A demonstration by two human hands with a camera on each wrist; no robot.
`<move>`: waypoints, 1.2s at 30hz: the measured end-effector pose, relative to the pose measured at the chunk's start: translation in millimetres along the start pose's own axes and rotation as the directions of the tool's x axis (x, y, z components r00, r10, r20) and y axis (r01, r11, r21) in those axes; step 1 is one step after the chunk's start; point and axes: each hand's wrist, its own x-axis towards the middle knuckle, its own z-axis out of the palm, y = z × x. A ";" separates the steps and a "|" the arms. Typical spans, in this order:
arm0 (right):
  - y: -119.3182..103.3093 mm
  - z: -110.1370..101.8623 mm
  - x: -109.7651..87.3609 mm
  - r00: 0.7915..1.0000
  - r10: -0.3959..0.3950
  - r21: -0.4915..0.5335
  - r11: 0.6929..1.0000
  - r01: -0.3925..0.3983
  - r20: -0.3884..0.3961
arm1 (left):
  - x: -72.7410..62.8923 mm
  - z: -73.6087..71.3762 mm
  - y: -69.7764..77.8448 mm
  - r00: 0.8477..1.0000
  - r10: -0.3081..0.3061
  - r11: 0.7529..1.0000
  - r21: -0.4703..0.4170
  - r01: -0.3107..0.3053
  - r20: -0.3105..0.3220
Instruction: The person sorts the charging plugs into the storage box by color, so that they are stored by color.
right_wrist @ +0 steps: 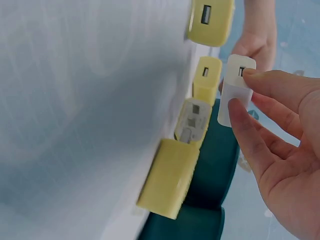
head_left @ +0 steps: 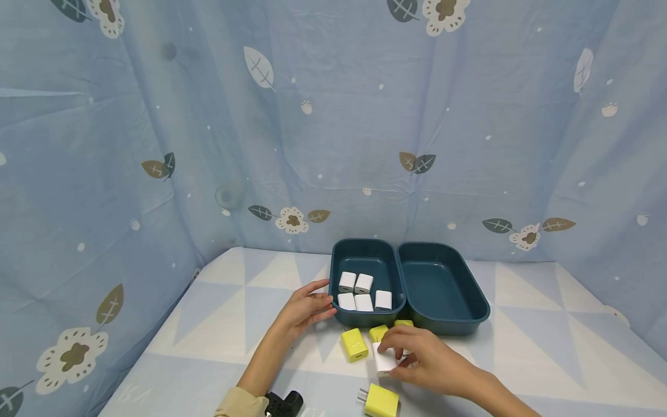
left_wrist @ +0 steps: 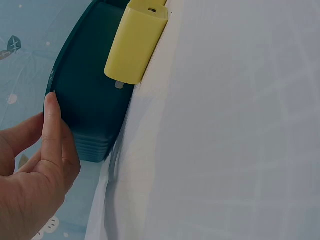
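Observation:
My right hand (head_left: 429, 360) pinches a white charger plug (head_left: 384, 360) between thumb and fingers, above the table in front of the bins. The right wrist view shows its USB port near the thumb tip. Several white chargers (head_left: 363, 303) lie inside the left dark teal bin (head_left: 375, 255). At that bin's left side, my left hand (head_left: 304, 307) touches the wall and rim with extended fingers. Close around the right hand are yellow chargers: one (head_left: 354, 346) to its left, another (head_left: 381, 401) nearer me with prongs pointing left, and others (head_left: 378, 333) partly hidden behind the hand.
A second dark teal bin (head_left: 438, 278) stands against the first on the right, with nothing inside. A black object (head_left: 285, 403) shows beside the left sleeve. Patterned blue cloth (head_left: 333, 145) hangs behind the table, which has a white-and-blue triangle cover (head_left: 219, 318).

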 end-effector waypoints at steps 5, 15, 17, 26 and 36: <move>0.1 -7.2 -3.0 1.000 -0.019 0.008 1.000 0.020 -0.022 | 0.0 -0.5 -0.2 1.000 0.003 1.000 -0.001 -0.003 0.004; -1.0 -23.7 -7.5 0.996 -0.053 0.000 0.999 0.053 -0.071 | 1.2 -1.7 -1.6 1.000 -0.004 1.000 0.005 0.004 -0.008; -2.3 -27.8 -8.2 0.994 -0.061 -0.004 0.998 0.060 -0.089 | 1.1 -1.6 -1.6 1.000 -0.007 1.000 0.005 0.007 -0.008; 6.9 -46.3 -2.1 0.978 -0.145 -0.034 0.989 0.142 -0.150 | 1.0 -1.5 -1.8 1.000 -0.008 1.000 -0.007 0.008 -0.003; 21.5 -66.6 19.8 0.974 -0.115 -0.123 0.988 0.092 -0.197 | 2.1 -1.1 -1.3 1.000 -0.017 1.000 -0.001 0.017 -0.008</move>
